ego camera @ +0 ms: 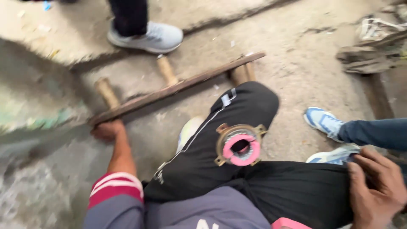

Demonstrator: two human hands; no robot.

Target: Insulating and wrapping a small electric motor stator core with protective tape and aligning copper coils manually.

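Observation:
My left hand (108,130) reaches out to the near end of a long wooden bar (178,88) lying on the ground and grips it. Short wooden pegs (166,70) stick out from under the bar. A round metal motor stator with pink winding (239,145) rests on my black-trousered thigh (199,161), held by no hand. My right hand (375,188) lies at the lower right with fingers curled, resting on the black trouser cloth over my other knee.
A person's grey shoe (148,37) and dark leg stand beyond the bar. Another person's blue shoes (324,123) and jeans leg come in from the right. Rags and debris (373,46) lie at the top right. The ground is rough concrete (296,63).

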